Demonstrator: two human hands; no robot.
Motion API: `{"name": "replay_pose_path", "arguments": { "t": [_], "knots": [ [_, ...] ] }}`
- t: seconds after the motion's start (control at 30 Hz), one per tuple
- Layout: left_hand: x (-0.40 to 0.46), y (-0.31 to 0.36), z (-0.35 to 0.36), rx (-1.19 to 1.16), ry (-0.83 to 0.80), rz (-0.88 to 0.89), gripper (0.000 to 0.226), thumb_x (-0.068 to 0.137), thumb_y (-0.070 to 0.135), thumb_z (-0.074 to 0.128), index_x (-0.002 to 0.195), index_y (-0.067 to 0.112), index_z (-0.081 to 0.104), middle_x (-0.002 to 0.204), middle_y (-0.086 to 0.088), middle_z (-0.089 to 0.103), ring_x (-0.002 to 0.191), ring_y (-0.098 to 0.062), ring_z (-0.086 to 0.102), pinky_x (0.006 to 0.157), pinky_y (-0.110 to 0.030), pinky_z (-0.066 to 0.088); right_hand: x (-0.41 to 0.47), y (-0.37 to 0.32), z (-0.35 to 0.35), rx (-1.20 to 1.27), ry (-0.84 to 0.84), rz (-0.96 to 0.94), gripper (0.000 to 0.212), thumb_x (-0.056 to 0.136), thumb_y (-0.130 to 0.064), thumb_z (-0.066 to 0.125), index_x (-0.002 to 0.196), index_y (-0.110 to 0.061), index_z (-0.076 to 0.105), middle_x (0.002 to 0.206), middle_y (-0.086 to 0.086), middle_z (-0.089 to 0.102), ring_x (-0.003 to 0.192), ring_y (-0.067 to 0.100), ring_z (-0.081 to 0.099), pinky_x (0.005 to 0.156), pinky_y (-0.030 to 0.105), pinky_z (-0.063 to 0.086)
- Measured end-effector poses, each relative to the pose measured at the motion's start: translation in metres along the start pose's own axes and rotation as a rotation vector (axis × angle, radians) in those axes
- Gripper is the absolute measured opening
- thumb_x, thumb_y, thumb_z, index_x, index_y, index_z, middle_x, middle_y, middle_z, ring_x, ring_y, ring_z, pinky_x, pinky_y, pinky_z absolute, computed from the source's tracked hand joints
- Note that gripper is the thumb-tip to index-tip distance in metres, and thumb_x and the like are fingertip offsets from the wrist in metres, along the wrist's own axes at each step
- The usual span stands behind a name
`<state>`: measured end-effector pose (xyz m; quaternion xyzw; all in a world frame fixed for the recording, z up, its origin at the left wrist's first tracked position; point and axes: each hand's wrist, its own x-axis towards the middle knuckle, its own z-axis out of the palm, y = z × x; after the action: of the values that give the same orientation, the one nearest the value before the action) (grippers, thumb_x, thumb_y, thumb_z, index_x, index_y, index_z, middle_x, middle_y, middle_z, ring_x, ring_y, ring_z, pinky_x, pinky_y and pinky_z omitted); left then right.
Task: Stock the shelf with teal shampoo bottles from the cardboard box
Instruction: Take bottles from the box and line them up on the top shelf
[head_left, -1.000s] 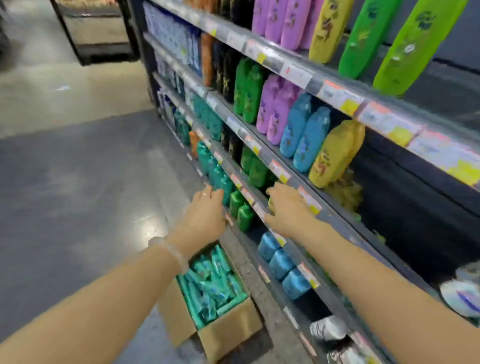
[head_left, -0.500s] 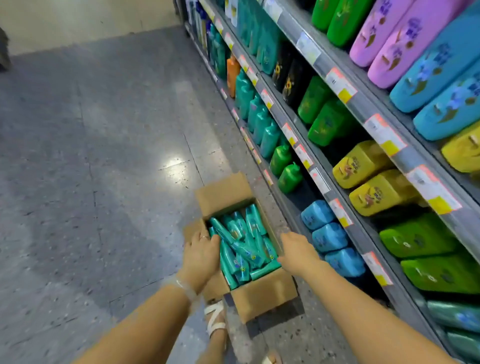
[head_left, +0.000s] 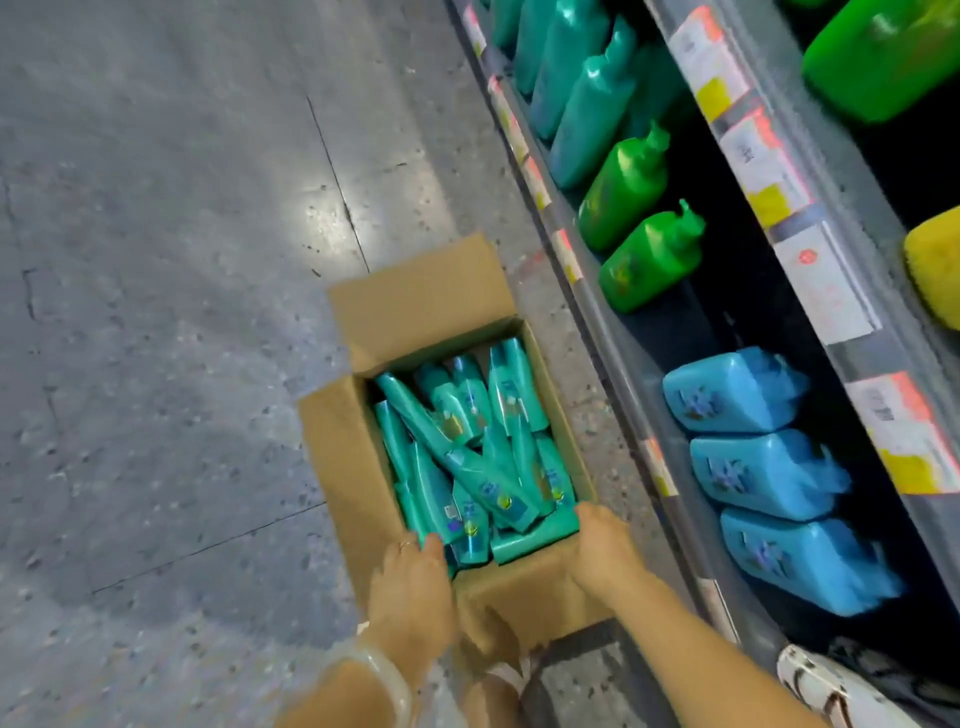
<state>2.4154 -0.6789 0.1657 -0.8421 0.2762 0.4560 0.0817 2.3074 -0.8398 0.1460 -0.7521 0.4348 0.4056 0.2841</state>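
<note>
Hands apart at the cardboard box's (head_left: 353, 467) near rim, left hand (head_left: 413, 592) fingertips on teal shampoo bottles (head_left: 467, 447), right hand (head_left: 602, 545) loose.

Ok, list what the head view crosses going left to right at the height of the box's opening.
Bare floor → cardboard box → teal shampoo bottles → shelf edge rail → blue bottles → price label strip.
</note>
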Motion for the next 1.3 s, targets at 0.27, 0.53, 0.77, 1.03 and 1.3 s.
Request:
{"name": "replay_pose_path", "arguments": {
  "t": [0.27, 0.53, 0.77, 1.03, 1.3],
  "knots": [
    [0.147, 0.045, 0.097, -0.519, 0.041, -0.181, 0.051, 0.089, 0.037, 0.056, 0.123, 0.001, 0.044, 0.127, -0.017, 0.051, 0.122, -0.031, 0.046, 0.101, -0.034, 0.034, 0.146, 0.001, 0.049, 0.116, 0.048, 0.007, 0.052, 0.09, -0.029, 0.057, 0.132, -0.006, 0.038, 0.133, 0.017, 0.048, 0.124, 0.033, 0.045, 0.099, 0.036, 0.039],
    [0.215, 0.076, 0.128, -1.348, 0.093, -0.698, 0.09, 0.056, 0.03, 0.085, 0.121, 0.003, 0.027, 0.117, -0.013, 0.054, 0.104, -0.03, 0.057, 0.095, -0.038, 0.047, 0.208, 0.008, 0.078, 0.368, 0.05, 0.088, 0.071, 0.077, -0.034, 0.074, 0.133, -0.006, 0.04, 0.133, 0.014, 0.047, 0.121, 0.031, 0.049, 0.097, 0.038, 0.041],
    [0.185, 0.069, 0.143, -1.171, 0.385, -0.567, 0.073, 0.063, 0.026, 0.08, 0.124, 0.007, 0.045, 0.118, -0.015, 0.053, 0.116, -0.028, 0.042, 0.091, -0.031, 0.036, 0.218, 0.014, 0.081, 0.52, 0.061, 0.086, 0.079, 0.061, -0.03, 0.085, 0.126, -0.01, 0.045, 0.127, 0.012, 0.048, 0.115, 0.028, 0.051, 0.099, 0.041, 0.044],
    [0.16, 0.037, 0.123, -1.222, 0.384, -0.248, 0.071, 0.064, 0.028, 0.077, 0.124, 0.03, 0.039, 0.097, 0.01, 0.061, 0.089, -0.015, 0.063, 0.086, -0.036, 0.052, 0.184, 0.002, 0.092, 0.546, 0.175, -0.034, 0.067, 0.067, -0.034, 0.078, 0.112, -0.02, 0.031, 0.116, 0.008, 0.053, 0.1, 0.029, 0.054, 0.074, 0.032, 0.04],
    [0.091, 0.03, 0.022, -1.138, 0.414, 0.028, 0.073, 0.065, 0.009, 0.082, 0.113, 0.033, 0.032, 0.097, 0.017, 0.056, 0.089, -0.006, 0.062, 0.085, -0.034, 0.053, 0.076, -0.028, 0.024, 0.821, 0.326, -0.099, 0.084, 0.067, -0.027, 0.078, 0.134, -0.024, 0.029, 0.132, 0.003, 0.041, 0.119, 0.022, 0.046, 0.101, 0.043, 0.042]
  ]
}}
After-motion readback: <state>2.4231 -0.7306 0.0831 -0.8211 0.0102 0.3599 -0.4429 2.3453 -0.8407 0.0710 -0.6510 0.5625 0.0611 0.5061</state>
